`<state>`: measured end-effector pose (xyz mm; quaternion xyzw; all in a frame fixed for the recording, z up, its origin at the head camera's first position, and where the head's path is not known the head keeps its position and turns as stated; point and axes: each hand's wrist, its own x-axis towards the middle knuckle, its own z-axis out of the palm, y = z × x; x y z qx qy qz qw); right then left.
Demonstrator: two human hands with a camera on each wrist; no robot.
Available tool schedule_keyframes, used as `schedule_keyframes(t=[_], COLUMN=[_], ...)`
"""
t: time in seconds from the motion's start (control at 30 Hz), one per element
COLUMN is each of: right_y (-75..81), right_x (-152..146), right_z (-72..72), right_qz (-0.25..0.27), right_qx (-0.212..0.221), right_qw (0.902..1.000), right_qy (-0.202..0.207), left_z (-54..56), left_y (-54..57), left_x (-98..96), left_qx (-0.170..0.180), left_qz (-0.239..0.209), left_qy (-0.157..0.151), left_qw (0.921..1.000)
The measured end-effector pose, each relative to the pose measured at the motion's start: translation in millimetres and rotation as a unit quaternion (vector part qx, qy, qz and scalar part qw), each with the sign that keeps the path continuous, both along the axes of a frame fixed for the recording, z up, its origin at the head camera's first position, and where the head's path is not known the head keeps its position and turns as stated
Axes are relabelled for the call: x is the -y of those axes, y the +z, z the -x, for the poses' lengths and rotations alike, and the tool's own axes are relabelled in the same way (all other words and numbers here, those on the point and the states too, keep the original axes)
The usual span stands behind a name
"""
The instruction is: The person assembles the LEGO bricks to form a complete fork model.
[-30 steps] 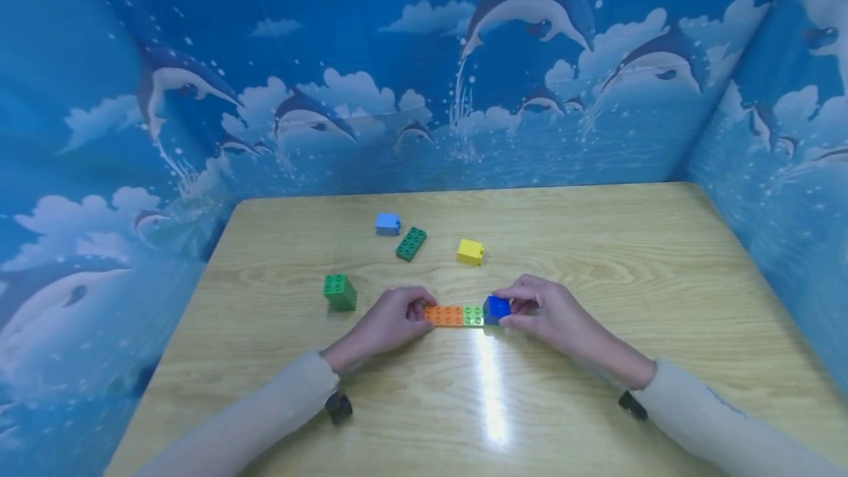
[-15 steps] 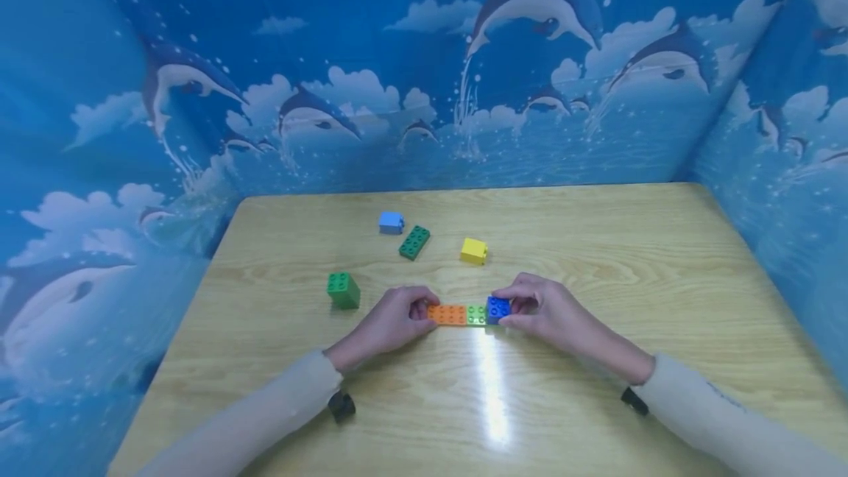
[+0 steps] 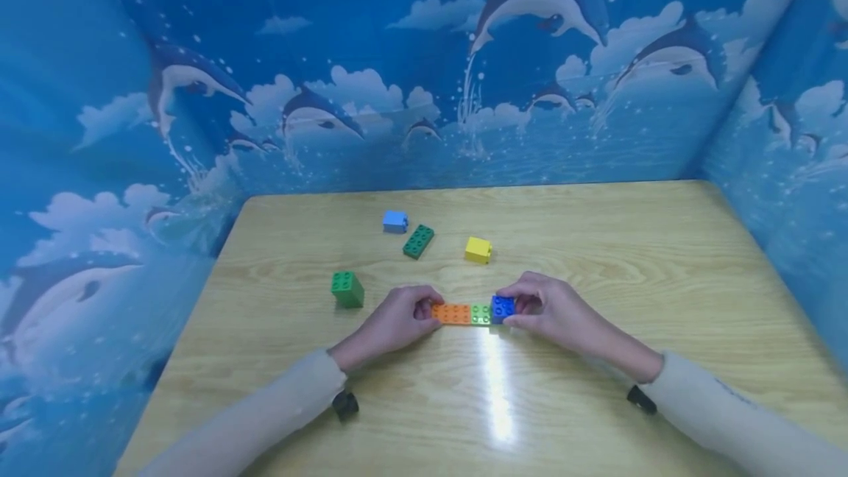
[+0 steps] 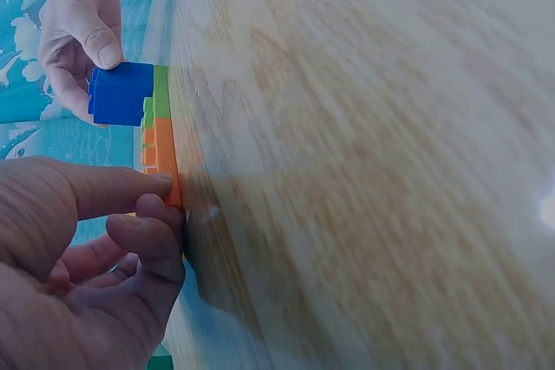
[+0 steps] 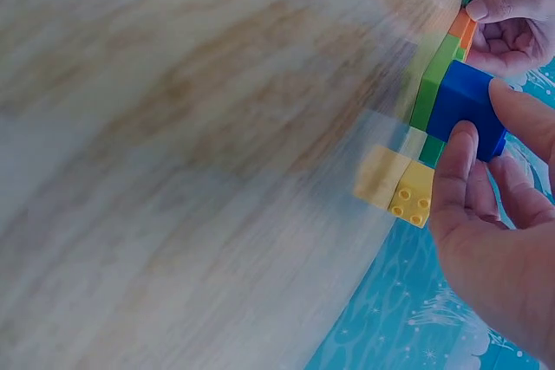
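Left hand pinches an orange brick; right hand grips a blue brick atop the adjoining light-green brick

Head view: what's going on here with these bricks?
A person's left hand holds the end of an orange brick, which lies end to end with a light green brick on the table. The right hand pinches a dark blue brick on the light green one's right end. Four other bricks, green, dark green, light blue and yellow, lie apart.
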<state>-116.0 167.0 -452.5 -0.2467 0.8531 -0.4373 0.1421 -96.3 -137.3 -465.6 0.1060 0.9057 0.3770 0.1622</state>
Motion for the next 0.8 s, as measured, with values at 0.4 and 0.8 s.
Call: schedule_keyframes(t=[0.4, 0.8], right_y=[-0.4, -2.2], right_x=[1.4, 1.1], right_z=[-0.6, -2.5], right_qz=[-0.015, -0.017], right_qx=[-0.026, -0.028], right_qw=[0.9994, 0.9993], right_qy=[0.016, 0.017], left_z=[-0.2, 0.8], left_y=[-0.1, -2.8], left_x=[2.4, 4.9], left_qx=[0.009, 0.004], left_qz=[-0.006, -0.022], left_qy=[0.004, -0.008], left_qw=[0.9999, 0.9997])
